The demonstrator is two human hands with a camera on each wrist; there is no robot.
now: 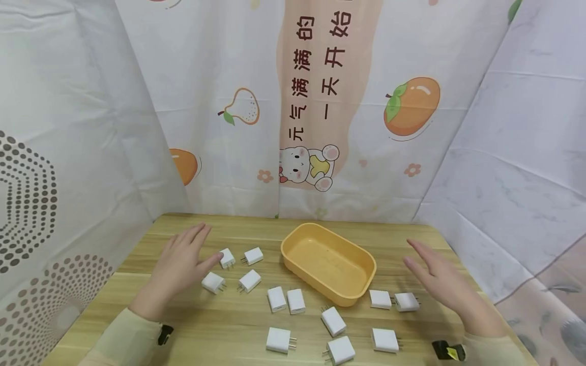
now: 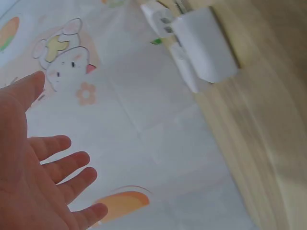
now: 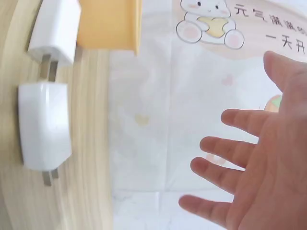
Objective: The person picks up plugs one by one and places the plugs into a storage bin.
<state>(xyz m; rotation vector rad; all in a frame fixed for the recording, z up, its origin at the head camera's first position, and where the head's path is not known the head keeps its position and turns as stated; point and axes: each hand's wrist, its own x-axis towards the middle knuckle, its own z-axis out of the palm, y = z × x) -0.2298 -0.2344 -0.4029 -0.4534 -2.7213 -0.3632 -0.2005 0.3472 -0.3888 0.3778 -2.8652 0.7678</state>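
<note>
My left hand (image 1: 183, 262) hovers above the left side of the table, fingers spread and holding nothing. Closest to it are white charger plugs, one (image 1: 213, 282) below the thumb and another (image 1: 227, 258) beside the thumb tip. In the left wrist view a white charger plug (image 2: 206, 45) lies on the wood beyond the fingers. On the right, my right hand (image 1: 441, 279) is also raised with straight fingers and an empty palm. A white charger plug (image 1: 406, 302) is nearest to it, beside a second plug (image 1: 380, 299). Both plugs show their metal prongs in the right wrist view.
A yellow-orange plastic basin (image 1: 293, 262) sits at the back middle of the wooden table (image 1: 220, 330). Several more white charger plugs lie scattered before it, such as one near the front (image 1: 278, 339). A printed curtain (image 1: 229, 195) hangs behind the table.
</note>
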